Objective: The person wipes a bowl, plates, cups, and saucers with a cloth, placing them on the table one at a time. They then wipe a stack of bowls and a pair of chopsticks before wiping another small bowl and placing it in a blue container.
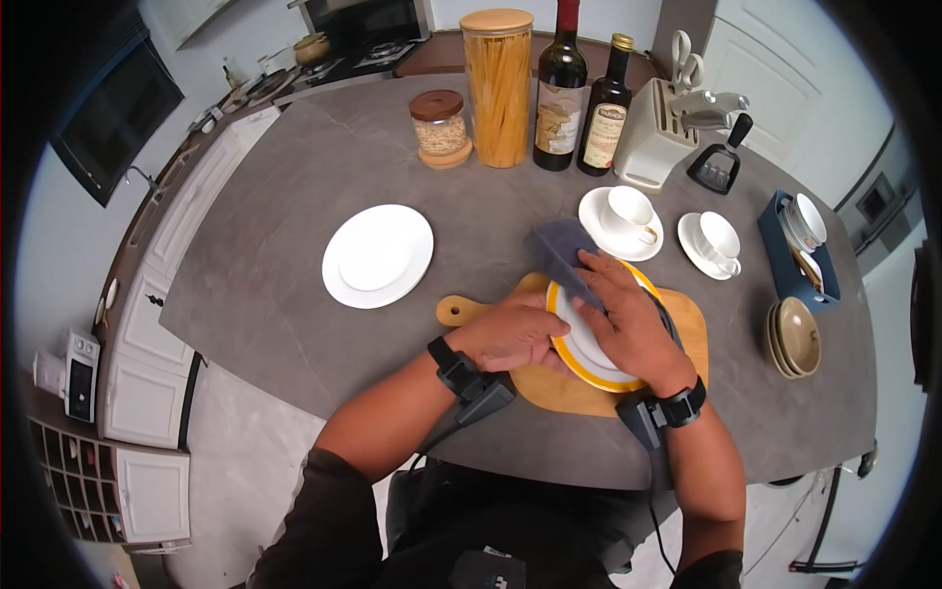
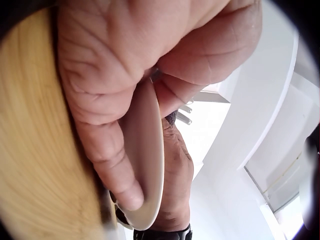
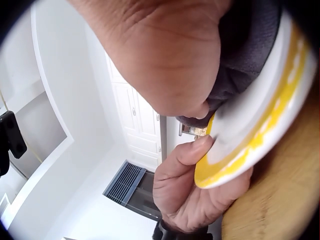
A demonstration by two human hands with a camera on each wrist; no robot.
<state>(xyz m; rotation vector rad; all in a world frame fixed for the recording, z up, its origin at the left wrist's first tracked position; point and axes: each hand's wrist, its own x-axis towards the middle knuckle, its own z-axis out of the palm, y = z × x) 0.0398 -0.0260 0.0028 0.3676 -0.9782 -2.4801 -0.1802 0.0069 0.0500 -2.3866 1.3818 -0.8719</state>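
A white plate with a yellow rim [image 1: 595, 365] is tilted over the wooden cutting board [image 1: 692, 339]. My left hand [image 1: 518, 332] grips its left edge, thumb on the face and fingers underneath. In the left wrist view those fingers lie along the plate's pale underside [image 2: 145, 150]. My right hand [image 1: 628, 319] holds a dark grey cloth [image 1: 557, 247] against the plate's face, and part of the cloth sticks out beyond the fingertips. The right wrist view shows the cloth [image 3: 245, 65] bunched under the hand, on the yellow-rimmed plate [image 3: 240, 145].
Left on the grey table lies a white plate [image 1: 378, 257]. Two white cups on saucers [image 1: 628, 211] stand beyond my right hand, with brown bowls [image 1: 800, 339] and a blue bin [image 1: 780, 245] further right. Jars, bottles [image 1: 559, 118] and a knife block [image 1: 653, 137] line the back.
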